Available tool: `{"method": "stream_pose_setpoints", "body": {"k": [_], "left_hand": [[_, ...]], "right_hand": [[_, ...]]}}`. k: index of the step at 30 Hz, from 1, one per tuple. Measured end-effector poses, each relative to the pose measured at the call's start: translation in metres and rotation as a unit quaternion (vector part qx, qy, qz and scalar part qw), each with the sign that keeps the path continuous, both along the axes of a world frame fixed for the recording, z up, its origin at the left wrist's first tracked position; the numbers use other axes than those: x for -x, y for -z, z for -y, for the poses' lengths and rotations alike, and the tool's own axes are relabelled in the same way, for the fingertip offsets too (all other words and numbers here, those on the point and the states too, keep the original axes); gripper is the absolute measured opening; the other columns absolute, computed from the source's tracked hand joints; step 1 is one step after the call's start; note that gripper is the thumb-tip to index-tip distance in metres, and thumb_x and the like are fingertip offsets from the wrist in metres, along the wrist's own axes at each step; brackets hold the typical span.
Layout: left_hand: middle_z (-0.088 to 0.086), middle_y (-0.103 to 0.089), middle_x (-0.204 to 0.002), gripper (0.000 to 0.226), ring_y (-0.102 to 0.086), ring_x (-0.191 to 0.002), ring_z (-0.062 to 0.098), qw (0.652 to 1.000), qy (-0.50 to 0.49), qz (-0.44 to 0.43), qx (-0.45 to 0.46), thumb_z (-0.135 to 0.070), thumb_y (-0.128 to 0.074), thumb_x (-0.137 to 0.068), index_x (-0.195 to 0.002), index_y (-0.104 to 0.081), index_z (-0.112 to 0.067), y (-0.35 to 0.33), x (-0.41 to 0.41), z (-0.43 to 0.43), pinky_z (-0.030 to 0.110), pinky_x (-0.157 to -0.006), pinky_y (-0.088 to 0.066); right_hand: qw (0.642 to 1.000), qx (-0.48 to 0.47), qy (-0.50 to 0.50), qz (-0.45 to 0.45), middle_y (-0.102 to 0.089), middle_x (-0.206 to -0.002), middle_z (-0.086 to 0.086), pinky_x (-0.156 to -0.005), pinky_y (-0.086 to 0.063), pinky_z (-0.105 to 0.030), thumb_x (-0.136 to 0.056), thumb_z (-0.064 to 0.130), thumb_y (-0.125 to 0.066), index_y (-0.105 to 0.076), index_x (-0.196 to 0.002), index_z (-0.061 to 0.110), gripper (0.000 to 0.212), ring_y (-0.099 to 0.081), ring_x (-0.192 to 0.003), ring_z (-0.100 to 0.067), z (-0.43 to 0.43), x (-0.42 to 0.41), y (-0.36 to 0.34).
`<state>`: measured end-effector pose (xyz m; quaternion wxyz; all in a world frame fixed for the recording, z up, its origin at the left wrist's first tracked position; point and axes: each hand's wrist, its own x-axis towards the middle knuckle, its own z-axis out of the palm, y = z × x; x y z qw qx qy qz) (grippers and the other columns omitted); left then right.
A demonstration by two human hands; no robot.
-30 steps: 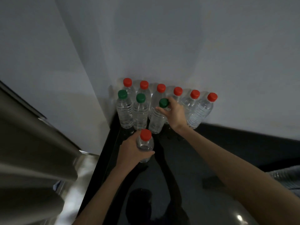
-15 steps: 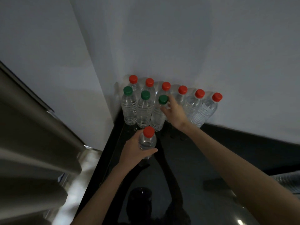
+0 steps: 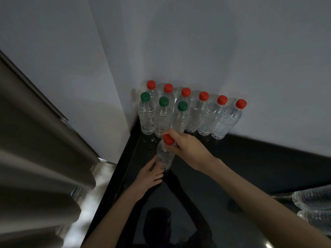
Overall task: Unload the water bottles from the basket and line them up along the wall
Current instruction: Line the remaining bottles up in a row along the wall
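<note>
Pinching the bottle (image 3: 164,156) is right hand (image 3: 188,147); left hand (image 3: 149,176) seemingly touches its base.

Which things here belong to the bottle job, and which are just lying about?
Job: held red-capped bottle, right hand gripping its cap, left hand at its base; six red-capped bottles along the wall; three green-capped bottles before them; bottles lying at right edge.
Lying about: grey folded surface at left; glossy black surface.
</note>
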<state>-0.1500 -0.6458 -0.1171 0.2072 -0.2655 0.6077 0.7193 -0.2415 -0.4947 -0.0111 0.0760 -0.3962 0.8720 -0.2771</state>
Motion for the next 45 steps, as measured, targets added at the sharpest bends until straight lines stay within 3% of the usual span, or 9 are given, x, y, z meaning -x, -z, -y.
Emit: {"method": "stream_pose_setpoints", "body": {"k": [5,10,16,22,31,34,39,42,45], "left_hand": [[0.005,-0.055,-0.141,0.064,-0.052,-0.128,0.021,0.998,0.011,0.003,-0.064,-0.058,-0.046,-0.094,-0.151,-0.021,-0.044,0.003,0.022,-0.013,0.036,-0.101,-0.045],[0.013,-0.053,-0.141,0.067,-0.047,-0.133,0.027,0.991,0.024,0.034,-0.124,-0.063,-0.046,-0.092,-0.151,-0.022,-0.042,0.006,0.058,-0.043,0.038,-0.102,-0.043],[0.022,-0.046,-0.145,0.055,-0.042,-0.137,0.031,0.977,-0.060,0.091,-0.183,-0.038,-0.046,-0.101,-0.150,-0.032,-0.016,0.000,0.110,-0.081,0.039,-0.104,-0.041],[0.018,-0.038,-0.152,0.049,-0.036,-0.142,0.028,0.967,-0.099,0.088,-0.218,-0.033,-0.035,-0.105,-0.150,-0.030,-0.016,0.000,0.140,-0.087,0.039,-0.112,-0.034],[0.013,-0.065,-0.125,0.049,-0.052,-0.127,0.020,0.971,-0.134,0.100,-0.169,-0.037,-0.062,-0.092,-0.134,-0.050,-0.014,0.010,0.147,-0.084,0.032,-0.095,-0.047],[0.014,-0.062,-0.129,0.045,-0.050,-0.130,0.021,0.966,-0.138,0.100,-0.192,-0.033,-0.058,-0.095,-0.136,-0.050,-0.016,0.005,0.145,-0.083,0.032,-0.096,-0.045],[0.012,-0.060,-0.132,0.048,-0.055,-0.123,0.022,0.971,-0.158,0.068,-0.168,-0.029,-0.062,-0.094,-0.138,-0.050,-0.015,-0.009,0.132,-0.089,0.033,-0.094,-0.047],[0.004,-0.062,-0.129,0.048,-0.058,-0.114,0.017,0.981,-0.135,0.007,-0.135,-0.025,-0.066,-0.092,-0.137,-0.052,-0.017,-0.027,0.112,-0.087,0.032,-0.093,-0.047],[-0.003,-0.064,-0.124,0.034,-0.058,-0.113,0.010,0.994,-0.052,-0.078,-0.047,-0.028,-0.067,-0.091,-0.124,-0.059,-0.028,-0.051,0.086,-0.083,0.028,-0.094,-0.047]], "right_hand": [[0.997,0.021,0.062,0.037,-0.062,-0.087,0.003,-0.071,-0.053,-0.036,-0.095,0.024,-0.058,-0.047,-0.122,0.018,0.030,-0.061,-0.072,-0.014,-0.018,0.008,-0.004],[0.993,0.023,0.111,0.029,-0.062,-0.095,0.002,-0.074,-0.053,-0.033,-0.094,0.019,-0.059,-0.048,-0.121,0.017,0.029,-0.061,-0.080,-0.012,-0.040,0.020,-0.007],[0.986,0.029,0.166,0.005,-0.066,-0.099,-0.005,-0.080,-0.055,-0.034,-0.094,0.017,-0.059,-0.048,-0.117,0.016,0.026,-0.065,-0.086,-0.016,-0.061,0.054,-0.004],[0.984,0.037,0.171,-0.022,-0.065,-0.096,-0.008,-0.078,-0.056,-0.039,-0.093,0.016,-0.059,-0.048,-0.115,0.011,0.025,-0.065,-0.083,-0.020,-0.057,0.087,0.001],[0.979,0.070,0.187,-0.034,-0.068,-0.101,-0.005,-0.084,-0.056,-0.042,-0.089,0.016,-0.067,-0.053,-0.119,0.014,0.033,-0.067,-0.091,-0.020,-0.053,0.101,0.009],[0.976,0.086,0.199,-0.021,-0.067,-0.105,-0.006,-0.086,-0.055,-0.041,-0.091,0.015,-0.064,-0.052,-0.124,0.014,0.035,-0.065,-0.095,-0.019,-0.054,0.096,0.011],[0.977,0.083,0.195,0.023,-0.053,-0.133,-0.012,-0.097,-0.048,-0.034,-0.099,0.007,-0.045,-0.031,-0.146,0.022,0.052,-0.055,-0.118,-0.022,-0.053,0.076,0.009],[0.970,0.108,0.209,0.061,-0.046,-0.144,-0.007,-0.105,-0.045,-0.035,-0.099,0.005,-0.044,-0.031,-0.146,0.024,0.053,-0.050,-0.124,-0.015,-0.061,0.062,-0.005],[0.969,0.127,0.211,0.033,-0.045,-0.144,0.003,-0.097,-0.043,-0.012,-0.099,0.006,-0.046,-0.036,-0.144,0.024,0.049,-0.048,-0.118,0.000,-0.076,0.029,-0.031]]}}
